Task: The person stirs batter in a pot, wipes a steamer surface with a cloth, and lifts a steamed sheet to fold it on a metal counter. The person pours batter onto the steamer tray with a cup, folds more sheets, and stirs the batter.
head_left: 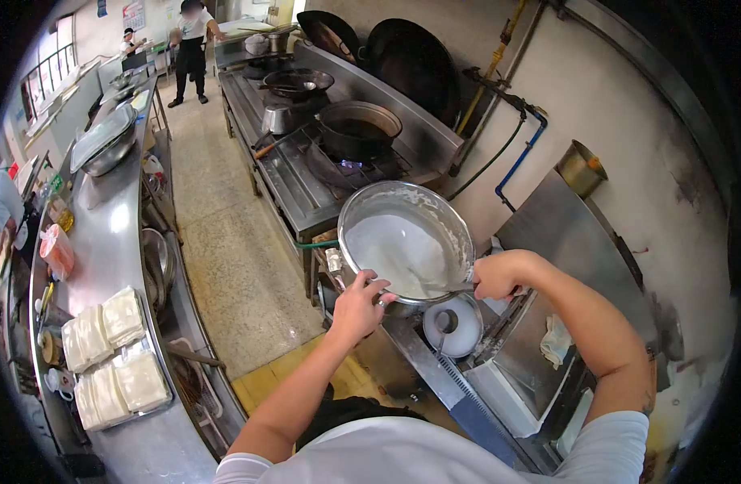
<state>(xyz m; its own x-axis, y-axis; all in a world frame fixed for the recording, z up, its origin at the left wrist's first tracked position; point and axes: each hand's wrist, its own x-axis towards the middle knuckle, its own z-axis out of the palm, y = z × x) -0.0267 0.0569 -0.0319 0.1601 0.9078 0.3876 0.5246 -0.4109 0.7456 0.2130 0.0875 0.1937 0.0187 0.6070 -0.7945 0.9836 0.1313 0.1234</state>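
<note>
A large metal mixing bowl (459, 218) holds white liquid, with smears of it on the inner wall. My left hand (359, 306) grips the bowl's near-left rim, its fingers curled at the edge. In my right hand (503, 274), closed at the bowl's right rim, is the handle of a metal whisk (435, 286). Its far end dips into the white liquid and is partly hidden. Below the bowl, a white-filled basin (464, 343) has a ladle (446, 321) resting in it.
A blackened pot (360, 129) stands on the stove (306, 202), near a small blue flame. Trays of white wrapped packs (112, 347) lie on the left steel counter (112, 242). Large woks (415, 68) lean on the wall. Two people (193, 48) are at the far end.
</note>
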